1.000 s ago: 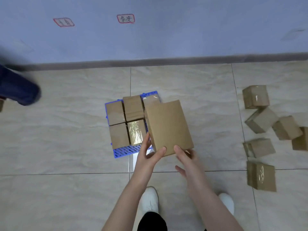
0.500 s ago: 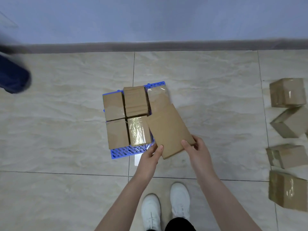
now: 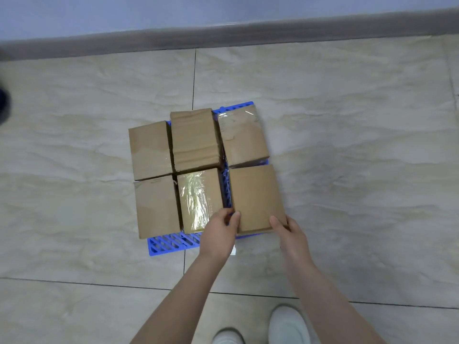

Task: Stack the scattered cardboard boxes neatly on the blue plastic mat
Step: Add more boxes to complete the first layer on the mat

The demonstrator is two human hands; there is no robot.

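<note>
The brown box [image 3: 257,198] is at the near right corner of the blue mat [image 3: 171,242]. Both hands hold it by its near edge. The left hand [image 3: 218,232] grips the near left corner, with the thumb on top and the fingers curled at the side. The right hand [image 3: 290,232] grips the near right corner with the thumb on top. Its other fingers are hidden. I cannot tell if the box lies flat on the mat or is a bit above it.

A thin strip of blue shows between this box and the taped box [image 3: 198,198] on its left. The near left box [image 3: 156,206] sits beside that one. Just behind are the far left box [image 3: 150,148], the far middle box [image 3: 196,139] and the far right box [image 3: 243,135], all close together.

The mat lies on a tan tile floor [image 3: 347,170]. A grey strip [image 3: 223,37] runs along the far wall [image 3: 223,11]. Two white shoes [image 3: 289,324] show at the near edge.
</note>
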